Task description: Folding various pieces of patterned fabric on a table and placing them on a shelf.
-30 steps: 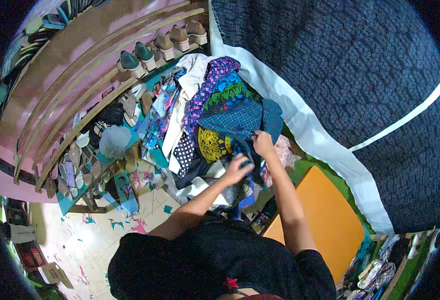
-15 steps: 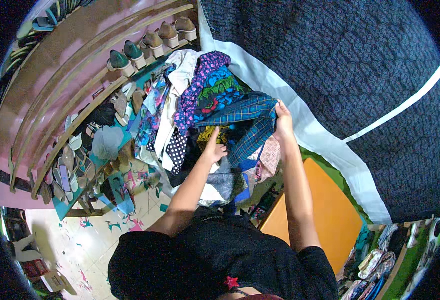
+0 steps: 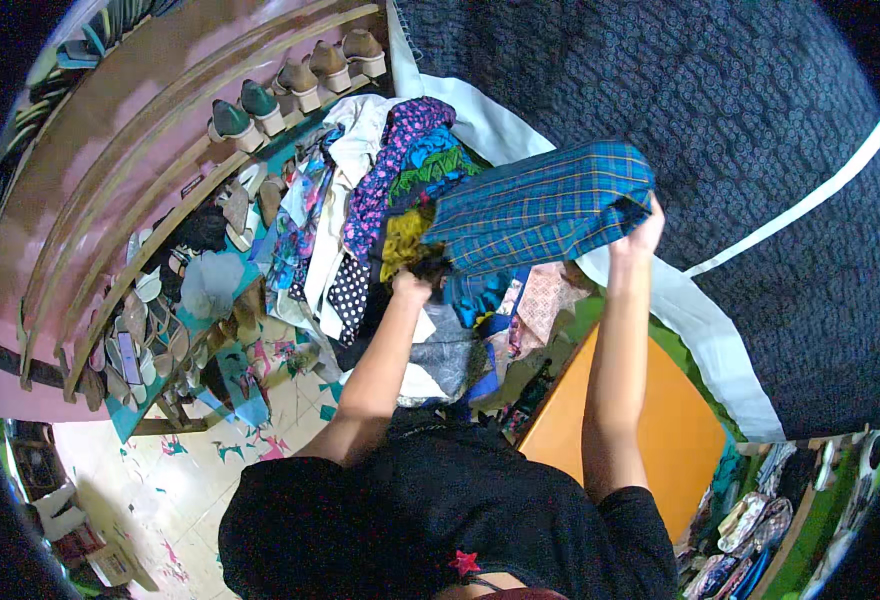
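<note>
With both hands, left (image 3: 412,287) and right (image 3: 640,232), gripping the blue plaid cloth (image 3: 540,205), lift its ends level, clear of the clothes pile (image 3: 360,230).

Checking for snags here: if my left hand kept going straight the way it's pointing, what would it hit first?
Most likely the yellow patterned cloth in the pile, right past the left hand, under the blue plaid cloth. Depth is hard to judge in this view.
</note>
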### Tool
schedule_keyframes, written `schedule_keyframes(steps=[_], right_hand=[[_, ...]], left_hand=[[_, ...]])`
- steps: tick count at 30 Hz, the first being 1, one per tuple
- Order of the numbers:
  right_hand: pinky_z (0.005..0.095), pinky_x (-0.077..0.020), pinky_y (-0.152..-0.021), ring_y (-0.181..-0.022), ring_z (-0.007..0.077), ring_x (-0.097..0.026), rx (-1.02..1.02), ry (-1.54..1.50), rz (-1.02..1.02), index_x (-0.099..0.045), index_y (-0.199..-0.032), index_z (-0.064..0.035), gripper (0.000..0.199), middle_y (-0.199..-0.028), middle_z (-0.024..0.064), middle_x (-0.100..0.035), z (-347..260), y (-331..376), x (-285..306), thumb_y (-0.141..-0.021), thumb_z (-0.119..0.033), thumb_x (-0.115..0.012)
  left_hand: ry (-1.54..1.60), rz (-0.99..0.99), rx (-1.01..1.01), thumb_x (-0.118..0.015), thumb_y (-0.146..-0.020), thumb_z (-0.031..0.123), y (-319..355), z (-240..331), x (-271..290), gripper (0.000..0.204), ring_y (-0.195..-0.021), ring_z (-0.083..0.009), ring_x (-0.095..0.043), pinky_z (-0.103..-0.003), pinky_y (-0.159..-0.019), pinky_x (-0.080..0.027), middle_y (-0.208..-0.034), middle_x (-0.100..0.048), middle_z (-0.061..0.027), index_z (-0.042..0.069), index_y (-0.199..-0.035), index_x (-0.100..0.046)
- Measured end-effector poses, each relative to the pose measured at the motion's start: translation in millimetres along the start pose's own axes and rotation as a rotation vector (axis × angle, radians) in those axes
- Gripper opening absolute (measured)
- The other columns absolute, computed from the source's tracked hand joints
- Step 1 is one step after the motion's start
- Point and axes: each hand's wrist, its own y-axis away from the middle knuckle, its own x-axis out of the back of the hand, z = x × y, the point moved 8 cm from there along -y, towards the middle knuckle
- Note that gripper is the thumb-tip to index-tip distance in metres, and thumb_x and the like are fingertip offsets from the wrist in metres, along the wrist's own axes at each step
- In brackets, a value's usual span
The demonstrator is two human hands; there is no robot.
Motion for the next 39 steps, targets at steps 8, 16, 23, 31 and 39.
schedule_keyframes(steps=[8, 16, 23, 31, 39], right_hand=[[0.0433, -0.0392, -0.087, -0.100, 0.0290, -0.049, 0.020, -0.493, -0.744, -0.045, -0.110, 0.0012, 0.037, -0.113, 0.0170, -0.047, -122.5, 53.2, -55.8, -0.081, -0.022, -0.039], [0.0467, -0.0366, -0.088, -0.100, 0.0302, -0.048, 0.330, 0.037, -0.317, -0.043, -0.114, 0.0019, 0.040, -0.112, 0.0147, -0.049, -165.3, 126.0, 8.0, -0.082, -0.022, -0.035], [0.0382, -0.0425, -0.080, -0.091, 0.0248, -0.053, 0.260, 0.436, 0.953, -0.048, -0.108, 0.0017, 0.040, -0.104, 0.0131, -0.054, -112.5, 243.2, 244.6, -0.086, -0.027, -0.032], [0.0418, -0.0385, -0.086, -0.105, 0.0236, -0.045, -0.043, 0.524, 1.234, -0.045, -0.116, -0.0093, 0.043, -0.117, 0.0074, -0.048, -20.2, 416.4, 400.1, -0.086, -0.036, -0.031], [0.0357, -0.0421, -0.080, -0.091, 0.0219, -0.051, 0.181, 0.495, 1.095, -0.047, -0.104, -0.0006, 0.038, -0.101, 0.0105, -0.053, -35.2, 396.0, 288.2, -0.086, -0.033, -0.036]], left_hand=[[0.134, 0.232, -0.297, -0.028, -0.089, 0.029, 15.1, 57.2, 12.7, 0.037, -0.110, -0.0248, -0.040, -0.048, -0.092, -0.035, -0.120, -0.042, -0.0064, 0.009, -0.117, -0.042], [-0.032, 0.304, -0.458, -0.065, -0.069, 0.025, 6.5, 42.5, 38.0, 0.049, -0.096, -0.0220, -0.045, -0.035, -0.079, -0.045, -0.112, -0.041, -0.0105, 0.004, -0.108, -0.042], [-0.220, 0.530, -0.324, -0.072, -0.059, 0.035, 29.3, 8.2, 68.2, 0.066, -0.090, -0.0195, -0.044, -0.032, -0.069, -0.043, -0.105, -0.041, -0.0093, 0.004, -0.107, -0.038], [-0.937, 0.584, -0.085, -0.055, -0.072, 0.017, 63.9, -92.2, 83.5, 0.039, -0.081, -0.0121, -0.047, -0.033, -0.070, -0.040, -0.098, -0.048, -0.0023, 0.015, -0.107, -0.039], [-2.234, -0.772, -0.335, -0.075, -0.053, 0.030, 168.8, -263.2, 19.3, 0.070, -0.103, -0.0296, -0.038, -0.045, -0.086, -0.032, -0.112, -0.038, -0.0124, 0.012, -0.111, -0.039]])
